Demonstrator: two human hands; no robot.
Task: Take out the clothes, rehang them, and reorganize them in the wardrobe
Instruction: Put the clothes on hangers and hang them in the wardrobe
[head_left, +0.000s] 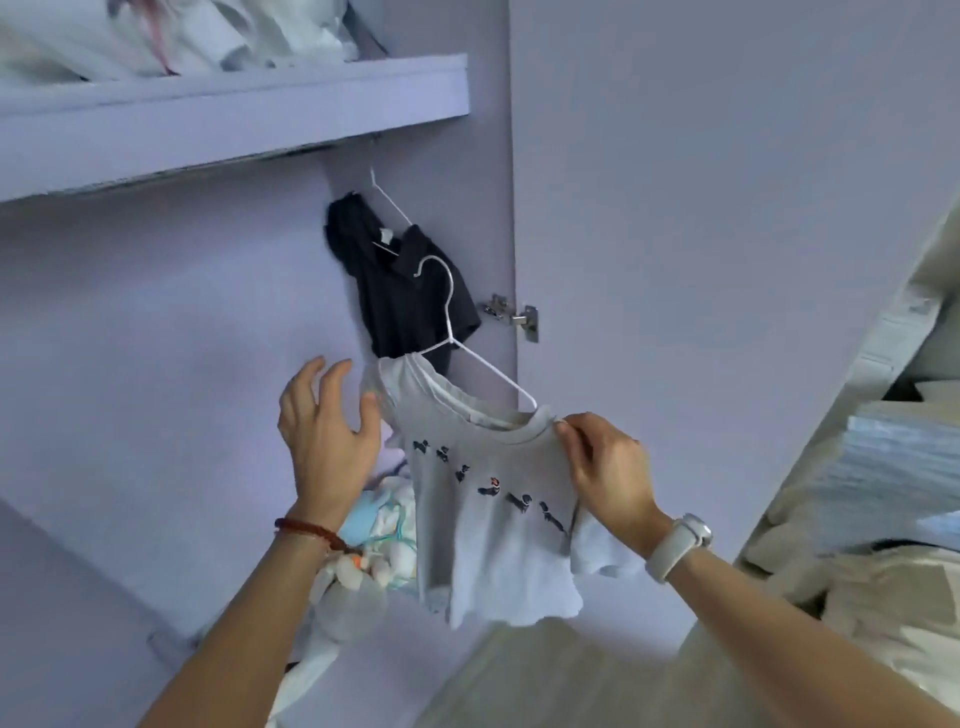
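Left hand (324, 431) with red braided wrist cord (306, 531), fingers spread and loosely bent, gripping nothing, just beside left shoulder of small pale grey t-shirt with row of dark dog prints (483, 499). Pile of pale baby clothes (382, 540) lies below it on wardrobe floor. T-shirt sits on white wire hanger (457, 338), held in mid-air before lilac wardrobe back wall (156, 312). Dark navy collared shirt on second white hanger (405, 280) hangs under lilac shelf (234, 114). Right hand (608, 473), white wristwatch (680, 545), pinches t-shirt's right shoulder at hanger end.
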